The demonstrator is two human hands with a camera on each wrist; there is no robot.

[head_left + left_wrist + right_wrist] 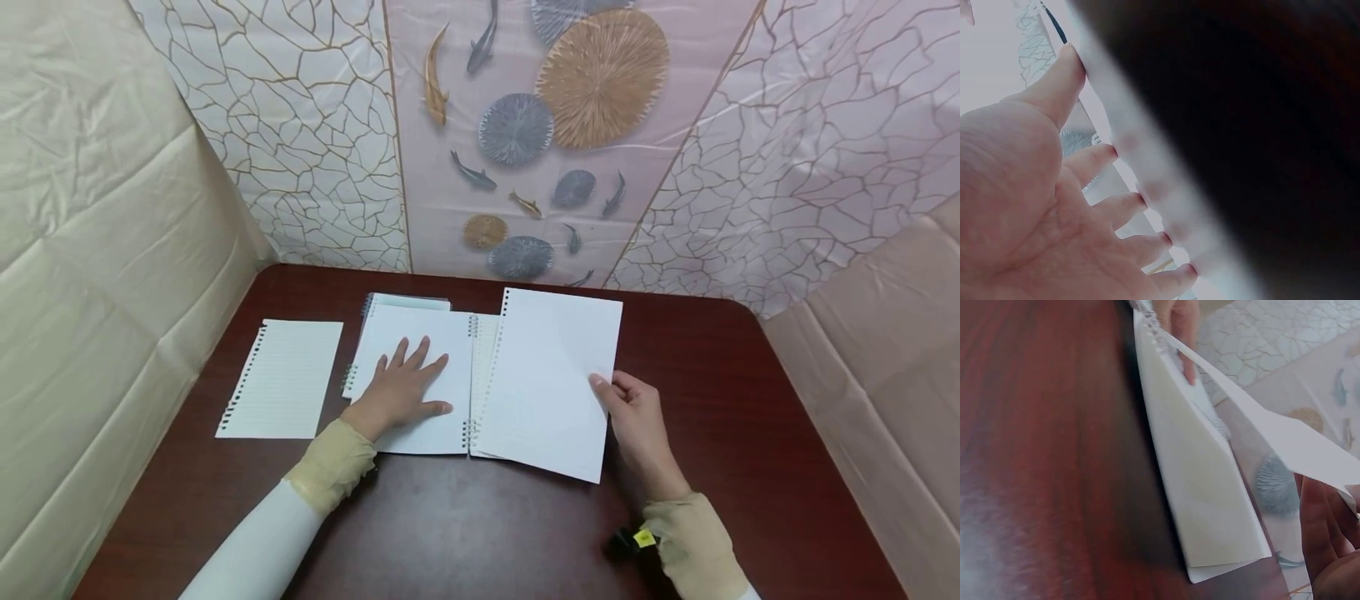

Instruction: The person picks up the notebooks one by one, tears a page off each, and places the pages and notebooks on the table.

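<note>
An open spiral notebook [431, 333] lies on the dark wooden table. My left hand [401, 387] rests with spread fingers on its left white page; the left wrist view shows the palm and straight fingers against the paper. A white sheet [551, 367] with a row of punched holes slants over the right page. Its holed edge is close to the rings [467, 433] at the bottom and stands off from them toward the top. My right hand [637, 421] pinches the sheet's right edge, thumb on top. In the right wrist view the sheet [1260, 425] is raised above the notebook's pages [1197, 487].
To the left lies a loose lined sheet [288, 379] with a ragged holed edge. Another spiral-bound pad [412, 302] shows from under the open notebook at the back. Patterned cloth [322, 133] hangs behind the table [450, 533], and beige cloth [97, 208] lines the sides.
</note>
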